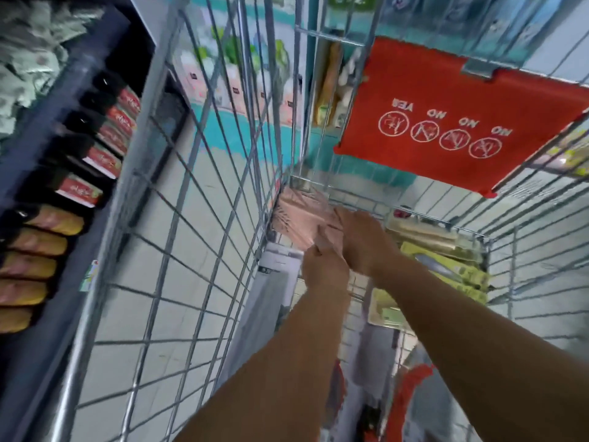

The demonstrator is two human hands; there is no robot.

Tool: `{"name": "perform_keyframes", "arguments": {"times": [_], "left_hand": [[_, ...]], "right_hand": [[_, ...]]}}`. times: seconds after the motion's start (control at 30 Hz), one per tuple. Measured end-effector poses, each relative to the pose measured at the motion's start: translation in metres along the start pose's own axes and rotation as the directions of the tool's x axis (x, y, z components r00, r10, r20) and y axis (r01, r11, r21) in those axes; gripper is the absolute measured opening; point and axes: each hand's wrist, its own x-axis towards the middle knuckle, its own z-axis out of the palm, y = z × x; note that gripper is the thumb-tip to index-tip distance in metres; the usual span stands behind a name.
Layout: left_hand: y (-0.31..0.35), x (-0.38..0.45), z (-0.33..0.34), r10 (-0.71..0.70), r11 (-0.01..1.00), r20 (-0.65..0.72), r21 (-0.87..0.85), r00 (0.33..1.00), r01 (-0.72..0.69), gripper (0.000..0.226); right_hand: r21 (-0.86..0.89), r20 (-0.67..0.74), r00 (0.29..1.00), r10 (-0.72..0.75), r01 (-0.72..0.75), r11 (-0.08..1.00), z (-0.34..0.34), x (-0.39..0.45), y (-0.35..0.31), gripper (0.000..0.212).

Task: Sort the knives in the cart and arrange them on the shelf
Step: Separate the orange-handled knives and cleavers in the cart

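Hands meet at the cart's [204,173] far left corner: your left hand [323,269] and right hand [361,240] both seem, through blur, to grip the pink packet [298,215], its long axis running away from you along the cart's left wall.

Red flap [452,119] on the cart's wire wall, approx 1 o'clock, is showing upside-down white txt: "YES", then "NO" x3, each by a circled pictogram. Red labels on shelf pkgs [108,135] at 9 o'clock are reading too blurred.
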Motion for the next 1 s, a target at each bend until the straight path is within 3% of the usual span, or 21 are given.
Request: {"name": "perform_keyframes", "arguments": {"times": [0.07, 0.17, 0.37, 0.47, 0.57, 0.63, 0.73, 0.8, 0.93, 1.0], "left_hand": [[0.003, 0.011, 0.004, -0.012, 0.999, -0.019, -0.044, 1.0, 0.011, 0.034], [0.001, 0.021, 0.007, 0.053, 0.997, -0.076, -0.058, 0.996, -0.058, 0.043], [0.001, 0.019, 0.006, 0.157, 0.959, -0.013, 0.242, 0.987, -0.149, 0.039], [0.003, 0.016, 0.001, 0.232, 0.882, 0.027, 0.416, 0.972, -0.222, 0.054], [-0.002, 0.016, -0.006, 0.3, 0.849, 0.039, 0.445, 0.953, -0.285, 0.045], [-0.009, 0.009, -0.015, 0.39, 0.76, 0.119, 0.518, 0.913, -0.392, 0.053], [-0.029, -0.009, -0.033, 0.499, 0.528, 0.28, 0.653, 0.82, -0.544, 0.066], [-0.043, -0.023, -0.044, 0.542, 0.371, 0.376, 0.695, 0.752, -0.615, 0.063], [-0.075, -0.047, -0.067, 0.396, 0.126, 0.535, 0.774, 0.747, -0.621, 0.07], [-0.092, -0.061, -0.08, 0.363, 0.092, 0.576, 0.76, 0.732, -0.644, 0.069]], "right_hand": [[-0.058, -0.015, 0.998, -0.058, 0.057, 0.997, 0.002, 0.013, 0.005, 0.046], [-0.136, 0.019, 0.993, -0.115, 0.117, 0.984, 0.007, 0.025, 0.01, 0.05], [-0.147, 0.138, 0.985, -0.107, 0.127, 0.981, 0.022, 0.029, 0.012, 0.068], [-0.135, 0.144, 0.985, -0.097, 0.116, 0.984, 0.017, 0.023, 0.011, 0.08], [-0.061, 0.093, 0.991, -0.096, 0.102, 0.993, 0.011, 0.012, 0.006, 0.084], [0.001, 0.017, 0.995, -0.102, 0.102, 0.995, 0.01, 0.0, 0.004, 0.08], [0.119, -0.068, 0.998, -0.009, 0.017, 0.993, 0.018, -0.03, -0.003, 0.062], [0.066, -0.087, 0.996, -0.005, 0.011, 0.998, 0.03, -0.061, -0.006, 0.058], [0.161, -0.006, 0.993, 0.12, -0.117, 0.98, 0.047, -0.134, -0.008, 0.066], [0.179, 0.079, 0.979, 0.19, -0.202, 0.963, 0.053, -0.167, -0.011, 0.067]]}}
